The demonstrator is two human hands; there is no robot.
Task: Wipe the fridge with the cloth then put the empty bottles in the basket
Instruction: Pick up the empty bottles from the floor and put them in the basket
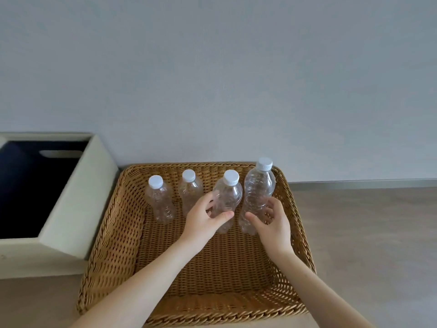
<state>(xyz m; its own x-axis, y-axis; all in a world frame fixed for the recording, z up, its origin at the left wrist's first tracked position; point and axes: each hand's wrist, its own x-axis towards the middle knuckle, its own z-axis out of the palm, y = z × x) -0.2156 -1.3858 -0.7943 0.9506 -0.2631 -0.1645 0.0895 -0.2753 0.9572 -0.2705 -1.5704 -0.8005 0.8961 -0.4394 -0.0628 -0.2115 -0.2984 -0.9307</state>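
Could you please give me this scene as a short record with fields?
container: wicker basket on the floor
free bottles: far-left bottle and second bottle, clear, white-capped, upright inside the basket
left grip: holds third bottle
right grip: holds fourth bottle
held bottles: within the basket; whether they rest on its bottom is unclear
beside: beige box, left of the basket

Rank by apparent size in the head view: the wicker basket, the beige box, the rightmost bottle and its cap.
1. wicker basket
2. beige box, though the frame edge crops it
3. rightmost bottle
4. cap
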